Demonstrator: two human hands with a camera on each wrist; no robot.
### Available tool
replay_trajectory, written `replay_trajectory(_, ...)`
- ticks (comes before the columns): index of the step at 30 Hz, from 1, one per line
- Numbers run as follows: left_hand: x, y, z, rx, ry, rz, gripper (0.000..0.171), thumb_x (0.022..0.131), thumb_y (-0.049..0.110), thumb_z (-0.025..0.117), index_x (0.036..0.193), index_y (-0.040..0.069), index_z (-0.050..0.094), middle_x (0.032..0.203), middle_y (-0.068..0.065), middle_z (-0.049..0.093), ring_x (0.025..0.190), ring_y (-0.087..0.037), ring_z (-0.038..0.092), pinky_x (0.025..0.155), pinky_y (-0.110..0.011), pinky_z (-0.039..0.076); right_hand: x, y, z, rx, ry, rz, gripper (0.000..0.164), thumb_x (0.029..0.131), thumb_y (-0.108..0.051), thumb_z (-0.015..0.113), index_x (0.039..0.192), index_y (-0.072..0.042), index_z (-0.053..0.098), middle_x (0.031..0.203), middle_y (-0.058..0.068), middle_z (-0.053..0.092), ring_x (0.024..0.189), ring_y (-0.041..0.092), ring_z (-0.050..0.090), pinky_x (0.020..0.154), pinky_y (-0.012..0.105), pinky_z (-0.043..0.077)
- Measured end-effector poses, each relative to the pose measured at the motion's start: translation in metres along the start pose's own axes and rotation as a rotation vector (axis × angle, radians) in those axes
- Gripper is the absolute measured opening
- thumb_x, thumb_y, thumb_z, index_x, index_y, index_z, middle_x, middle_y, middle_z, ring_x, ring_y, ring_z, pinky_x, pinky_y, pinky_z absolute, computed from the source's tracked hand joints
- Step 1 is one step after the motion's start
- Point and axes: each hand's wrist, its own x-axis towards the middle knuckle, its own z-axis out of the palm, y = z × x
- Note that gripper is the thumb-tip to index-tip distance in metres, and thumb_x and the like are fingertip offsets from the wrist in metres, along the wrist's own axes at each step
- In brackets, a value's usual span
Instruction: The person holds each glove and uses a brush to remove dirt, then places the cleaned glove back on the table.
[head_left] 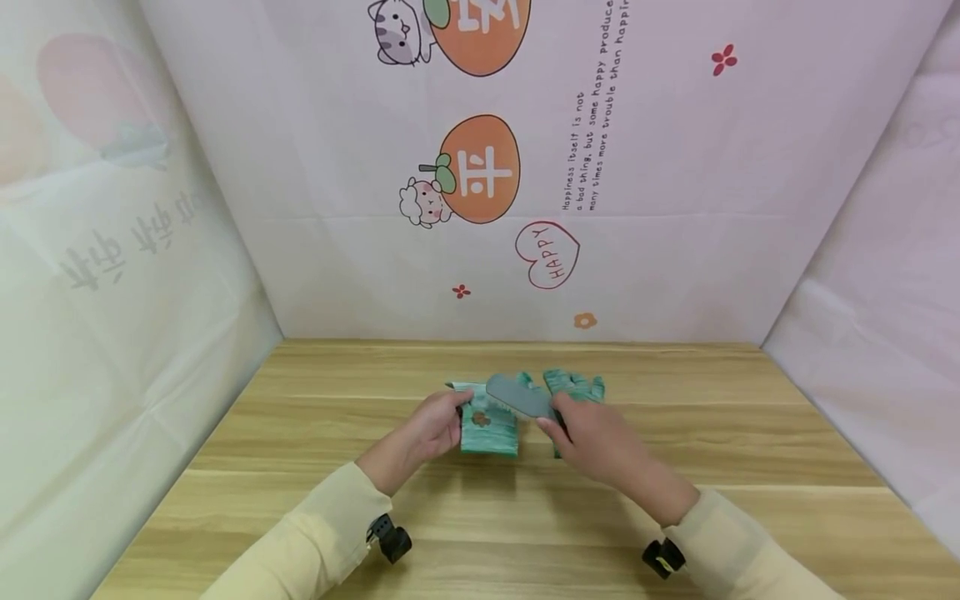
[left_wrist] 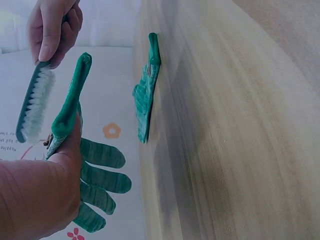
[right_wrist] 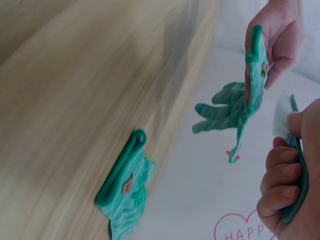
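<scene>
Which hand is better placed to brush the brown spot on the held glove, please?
Probably the right hand: it grips the brush, bristles facing the glove and its spot, while the left hand is occupied holding that glove up.

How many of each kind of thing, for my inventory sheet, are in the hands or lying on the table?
Green gloves: 2 (one in the left hand, one on the table)
Brush: 1 (in the right hand)
Total: 3
</scene>
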Motion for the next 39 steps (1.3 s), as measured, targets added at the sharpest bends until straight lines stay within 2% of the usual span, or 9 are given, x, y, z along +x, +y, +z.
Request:
replay_trajectory(6,-0.002,0.000,0.002,-0.019,0.001,-0.001,0.025,0.107,0.016,0.031,0.111,-0.003,0.047,0.094,-0.007,0.060,0.083,-0.012,0.065,0.074,-0.027,0.055,0.005,-0.010,0.003,-0.013,0.011,-0.031,0.023,0.099,-0.029,0.059,0.093,-0.007,0.054,0.061,-0.008,0.042,0.049,0.007,0.038,0.046,0.023,0.035)
replay_trajectory(13,-0.003,0.001,0.005,-0.035,0.021,0.018,0.029,0.107,0.014,0.025,0.115,-0.006,0.045,0.096,-0.009,0.058,0.083,-0.013,0.063,0.077,-0.030,0.055,0.009,-0.013,0.008,-0.037,0.032,-0.111,0.025,0.099,-0.031,0.058,0.088,-0.010,0.051,0.058,-0.009,0.038,0.046,0.005,0.035,0.044,0.021,0.032)
replay_trajectory(18,-0.004,0.001,0.005,-0.060,0.054,0.020,0.030,0.106,0.013,0.027,0.116,-0.008,0.045,0.097,-0.011,0.060,0.084,-0.014,0.065,0.082,-0.032,0.055,0.009,-0.013,0.012,-0.052,0.058,-0.157,0.024,0.098,-0.030,0.060,0.086,-0.011,0.050,0.059,-0.009,0.038,0.047,0.005,0.034,0.042,0.021,0.030)
replay_trajectory(22,-0.004,-0.001,0.004,-0.066,0.057,0.002,0.028,0.107,0.013,0.028,0.113,-0.008,0.046,0.095,-0.011,0.061,0.082,-0.015,0.067,0.082,-0.034,0.055,0.006,-0.012,0.014,-0.057,0.052,-0.165,0.023,0.097,-0.028,0.062,0.088,-0.010,0.050,0.060,-0.009,0.039,0.047,0.005,0.035,0.042,0.021,0.030)
replay_trajectory(28,-0.003,-0.002,0.005,-0.063,0.040,-0.015,0.021,0.105,0.012,0.029,0.103,-0.003,0.044,0.086,-0.008,0.059,0.076,-0.012,0.066,0.074,-0.031,0.057,0.002,-0.012,0.013,-0.031,0.022,-0.149,0.021,0.097,-0.026,0.061,0.089,-0.009,0.051,0.058,-0.009,0.036,0.048,0.005,0.035,0.043,0.021,0.030)
replay_trajectory(35,-0.004,-0.002,0.004,-0.042,0.056,-0.013,0.022,0.106,0.012,0.031,0.105,-0.005,0.045,0.088,-0.010,0.060,0.077,-0.013,0.066,0.075,-0.032,0.057,-0.002,-0.010,0.011,-0.017,-0.002,-0.155,0.023,0.099,-0.028,0.059,0.085,-0.012,0.049,0.059,-0.009,0.035,0.049,0.004,0.034,0.045,0.021,0.031)
replay_trajectory(39,-0.003,-0.002,0.001,-0.052,0.068,-0.011,0.021,0.106,0.012,0.032,0.104,-0.004,0.044,0.085,-0.008,0.060,0.075,-0.011,0.065,0.072,-0.029,0.056,-0.004,-0.008,0.010,-0.005,0.007,-0.185,0.023,0.098,-0.026,0.060,0.085,-0.012,0.047,0.059,-0.010,0.033,0.049,0.003,0.030,0.045,0.020,0.029)
